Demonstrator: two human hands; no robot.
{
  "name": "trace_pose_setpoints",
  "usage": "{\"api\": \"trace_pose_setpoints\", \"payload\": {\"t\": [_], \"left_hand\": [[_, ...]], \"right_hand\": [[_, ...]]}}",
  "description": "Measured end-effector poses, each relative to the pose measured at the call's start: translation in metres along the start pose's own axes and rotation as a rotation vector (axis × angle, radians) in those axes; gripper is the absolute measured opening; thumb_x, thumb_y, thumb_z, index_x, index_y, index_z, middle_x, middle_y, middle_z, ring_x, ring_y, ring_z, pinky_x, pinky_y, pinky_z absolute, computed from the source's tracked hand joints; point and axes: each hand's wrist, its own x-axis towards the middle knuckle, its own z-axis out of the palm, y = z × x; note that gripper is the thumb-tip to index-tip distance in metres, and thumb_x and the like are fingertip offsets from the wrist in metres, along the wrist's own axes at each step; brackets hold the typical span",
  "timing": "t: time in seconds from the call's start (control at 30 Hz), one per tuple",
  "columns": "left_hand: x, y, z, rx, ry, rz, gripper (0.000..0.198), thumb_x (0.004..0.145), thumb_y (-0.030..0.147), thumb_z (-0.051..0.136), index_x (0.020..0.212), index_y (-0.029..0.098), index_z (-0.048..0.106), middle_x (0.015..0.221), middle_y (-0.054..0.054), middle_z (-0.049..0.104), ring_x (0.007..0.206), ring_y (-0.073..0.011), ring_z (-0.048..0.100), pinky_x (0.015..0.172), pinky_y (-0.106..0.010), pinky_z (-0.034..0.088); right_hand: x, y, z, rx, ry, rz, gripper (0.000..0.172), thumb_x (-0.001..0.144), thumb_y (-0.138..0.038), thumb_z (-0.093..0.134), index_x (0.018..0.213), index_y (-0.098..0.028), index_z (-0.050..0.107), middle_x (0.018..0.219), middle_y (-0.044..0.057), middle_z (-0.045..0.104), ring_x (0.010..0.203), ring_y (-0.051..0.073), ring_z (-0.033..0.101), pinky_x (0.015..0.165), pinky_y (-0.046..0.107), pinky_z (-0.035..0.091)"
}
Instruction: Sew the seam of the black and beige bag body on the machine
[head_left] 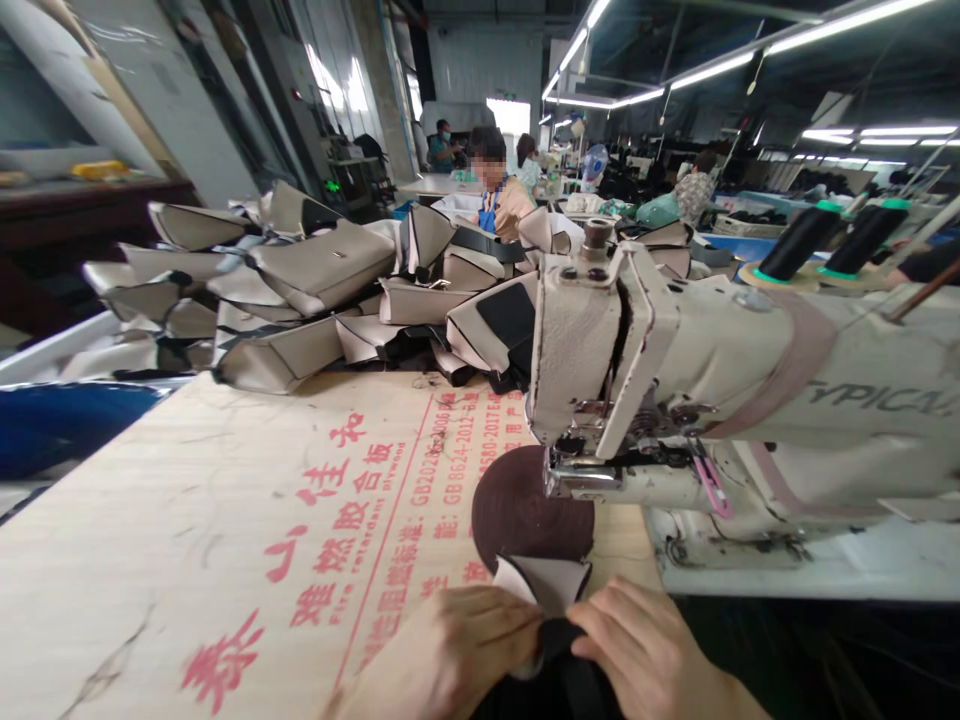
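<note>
At the lower edge of the head view, my left hand (480,630) and my right hand (645,650) face each other with fingers pinched closed. Between them they grip a beige bag (551,582) with dark edging; a black part of it hangs below, mostly hidden by my hands. Just beyond the bag lies a flat roll of dark brown tape (525,510) on the plywood tabletop (300,510). To the upper right stands a cream sewing machine (750,370), its needle area beyond my right hand and apart from the bag.
A heap of beige and black bags (307,270) covers the table's far side. Two black thread cones (799,240) stand atop the machine at right. A co-worker (506,200) sits behind the heap, with other people farther back. Blue sheeting (67,425) lies at the left.
</note>
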Motion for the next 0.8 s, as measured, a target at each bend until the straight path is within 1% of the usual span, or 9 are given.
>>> {"api": "trace_pose_setpoints", "payload": {"t": [0.1, 0.2, 0.33, 0.43, 0.57, 0.63, 0.67, 0.73, 0.8], "left_hand": [[-0.002, -0.003, 0.000, -0.037, -0.077, -0.068, 0.019, 0.090, 0.015, 0.045, 0.100, 0.018, 0.061, 0.089, -0.004, 0.069, 0.079, -0.0122, 0.063, 0.075, -0.021, 0.050], [0.001, -0.001, -0.003, -0.065, -0.038, -0.161, 0.015, 0.088, 0.013, 0.047, 0.093, 0.018, 0.060, 0.084, -0.002, 0.067, 0.074, -0.0122, 0.060, 0.068, -0.021, 0.046], [0.008, 0.004, -0.005, -0.056, -0.058, -0.181, 0.013, 0.088, 0.013, 0.047, 0.085, 0.017, 0.058, 0.076, -0.001, 0.064, 0.069, -0.0121, 0.056, 0.064, -0.023, 0.041], [0.012, 0.004, -0.005, -0.020, -0.084, -0.193, 0.016, 0.088, 0.014, 0.046, 0.078, 0.017, 0.058, 0.071, -0.001, 0.060, 0.065, -0.0116, 0.053, 0.059, -0.023, 0.038], [0.012, 0.004, -0.005, 0.019, 0.007, -0.212, 0.011, 0.087, 0.015, 0.051, 0.091, 0.018, 0.060, 0.076, -0.001, 0.063, 0.067, -0.0113, 0.056, 0.060, -0.021, 0.041], [0.009, 0.005, -0.006, 0.022, 0.018, -0.214, 0.014, 0.087, 0.015, 0.052, 0.097, 0.019, 0.061, 0.078, 0.000, 0.064, 0.068, -0.0107, 0.058, 0.062, -0.020, 0.043], [0.007, 0.006, -0.007, 0.019, 0.015, -0.217, 0.016, 0.087, 0.015, 0.052, 0.100, 0.020, 0.061, 0.079, 0.000, 0.064, 0.068, -0.0104, 0.059, 0.062, -0.019, 0.045], [0.004, 0.006, -0.008, 0.012, 0.011, -0.214, 0.020, 0.087, 0.014, 0.051, 0.104, 0.020, 0.060, 0.082, 0.000, 0.066, 0.071, -0.0100, 0.061, 0.064, -0.018, 0.047], [0.001, 0.006, -0.009, 0.018, 0.010, -0.175, 0.023, 0.088, 0.015, 0.050, 0.109, 0.020, 0.059, 0.086, -0.001, 0.067, 0.076, -0.0100, 0.063, 0.069, -0.017, 0.050]], "right_hand": [[0.001, 0.000, -0.001, 0.023, -0.008, 0.037, 0.024, 0.095, -0.019, 0.035, 0.097, -0.011, 0.058, 0.070, 0.005, 0.058, 0.067, 0.016, 0.055, 0.063, 0.028, 0.044], [0.003, 0.000, -0.003, 0.071, -0.017, 0.069, 0.023, 0.095, -0.019, 0.035, 0.096, -0.012, 0.057, 0.069, 0.005, 0.057, 0.065, 0.016, 0.054, 0.061, 0.027, 0.043], [0.003, 0.001, -0.004, 0.103, -0.014, 0.122, 0.023, 0.095, -0.020, 0.035, 0.094, -0.013, 0.057, 0.069, 0.004, 0.056, 0.064, 0.016, 0.054, 0.059, 0.027, 0.043], [0.002, 0.003, -0.005, 0.087, -0.023, 0.115, 0.022, 0.094, -0.019, 0.037, 0.104, -0.012, 0.056, 0.070, 0.005, 0.057, 0.066, 0.017, 0.055, 0.060, 0.028, 0.045], [-0.001, 0.004, -0.006, 0.060, 0.008, 0.123, 0.034, 0.094, -0.029, 0.042, 0.121, -0.009, 0.048, 0.076, 0.006, 0.061, 0.071, 0.017, 0.058, 0.066, 0.027, 0.049], [-0.002, 0.003, -0.008, 0.130, 0.031, 0.201, 0.037, 0.092, -0.036, 0.045, 0.118, -0.010, 0.049, 0.078, 0.006, 0.061, 0.072, 0.016, 0.059, 0.066, 0.026, 0.050], [-0.002, 0.001, -0.010, 0.162, 0.049, 0.230, 0.032, 0.092, -0.035, 0.047, 0.112, -0.011, 0.052, 0.079, 0.006, 0.061, 0.072, 0.015, 0.059, 0.066, 0.025, 0.050], [-0.001, -0.002, -0.013, 0.166, 0.086, 0.211, 0.018, 0.092, -0.024, 0.047, 0.101, -0.013, 0.058, 0.082, 0.006, 0.063, 0.073, 0.013, 0.060, 0.067, 0.023, 0.050], [0.001, -0.005, -0.017, 0.094, 0.102, 0.108, 0.021, 0.092, -0.013, 0.041, 0.097, -0.013, 0.061, 0.084, 0.006, 0.065, 0.075, 0.012, 0.061, 0.068, 0.021, 0.050]]}}
